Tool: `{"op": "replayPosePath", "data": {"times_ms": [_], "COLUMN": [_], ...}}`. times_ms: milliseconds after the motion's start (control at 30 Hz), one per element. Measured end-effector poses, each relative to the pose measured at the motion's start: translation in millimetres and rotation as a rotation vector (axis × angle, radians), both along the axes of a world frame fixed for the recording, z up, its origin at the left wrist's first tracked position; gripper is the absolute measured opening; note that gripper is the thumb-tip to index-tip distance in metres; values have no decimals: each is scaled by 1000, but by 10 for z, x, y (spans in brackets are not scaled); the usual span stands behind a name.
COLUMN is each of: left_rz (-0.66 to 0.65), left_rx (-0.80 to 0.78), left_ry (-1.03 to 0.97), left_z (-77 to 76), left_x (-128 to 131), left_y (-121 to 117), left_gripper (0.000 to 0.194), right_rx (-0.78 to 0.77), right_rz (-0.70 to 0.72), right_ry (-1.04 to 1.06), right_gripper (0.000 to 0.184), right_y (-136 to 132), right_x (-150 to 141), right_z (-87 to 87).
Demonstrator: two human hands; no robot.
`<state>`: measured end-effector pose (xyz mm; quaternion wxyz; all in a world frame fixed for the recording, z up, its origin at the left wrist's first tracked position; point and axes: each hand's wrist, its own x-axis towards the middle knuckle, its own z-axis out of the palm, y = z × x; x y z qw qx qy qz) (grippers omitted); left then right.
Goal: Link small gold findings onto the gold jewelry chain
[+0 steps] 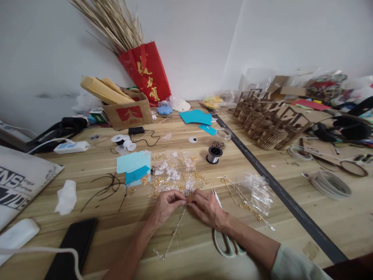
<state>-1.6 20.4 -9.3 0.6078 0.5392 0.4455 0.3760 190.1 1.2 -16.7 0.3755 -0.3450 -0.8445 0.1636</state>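
Note:
My left hand [169, 206] and my right hand [207, 208] meet fingertip to fingertip over the table, both closed in a pinch. From between them a thin silvery beaded chain [174, 235] runs down toward me, its far end curled on the wood. The tiny part right at the fingertips is hidden. Under my right wrist lies a pair of scissors [225, 245] with pale handles. Just beyond my hands are scattered small silver beads [189, 184] and gold beads [157, 182]. To the right rest gold and silver chains [240, 198] beside clear plastic bags [259, 192].
A wire spool [214, 155] and a glass jar [223, 135] stand beyond the beads. Blue sheets [134, 161] and black cord [106, 188] lie left, with a dark phone [72, 247] nearer. Several small wooden lanterns [268, 134] stand back right; a red bag [150, 74] leans on the wall.

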Motion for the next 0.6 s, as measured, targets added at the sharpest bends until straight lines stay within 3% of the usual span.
{"op": "replayPosePath", "data": {"times_ms": [600], "left_rz": [-37], "left_rx": [57], "left_ry": [56], "left_z": [70], "left_x": [5], "left_y": [-14], "left_gripper": [13], "right_rx": [0], "right_rz": [-1], "right_ry": [-6], "right_gripper": [9], "right_y": [-7], "right_x": [-7], "right_z": [40]}}
